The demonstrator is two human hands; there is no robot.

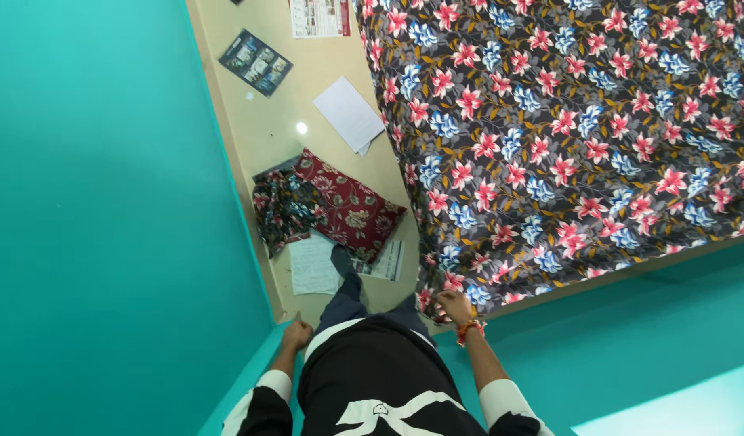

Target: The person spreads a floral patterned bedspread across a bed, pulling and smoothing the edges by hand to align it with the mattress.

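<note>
Nearest my body, right hand [454,307] is closed on the corner of the floral bedsheet [566,137], fingers pinched around the hem where it hangs over the bed's near corner. Beaded bracelet [470,329] sits on that wrist. Left hand [297,334] is down by the teal wall [105,210], loosely curled, nothing in it that I can see; whether it touches the wall I cannot tell.

Below me, one dark-socked foot [344,262] stands on loose printed sheets [315,266] on the tan floor [275,121]. Just beyond lie a maroon flowered cushion [352,206] and a darker crumpled cloth [279,210] beside it, touching. Farther off: a white sheet of paper [349,113], a dark leaflet [256,61], another printed page at the top edge.

Risks, as I judge them: the paper under my foot could slide; the cushion and cloth crowd the narrow strip between bed and wall, easy to trip on. A one-handed pull might drag the sheet askew.

Hidden: mattress and bed frame under the sheet, my other foot, the sheet's far edges cut off by the frame.
</note>
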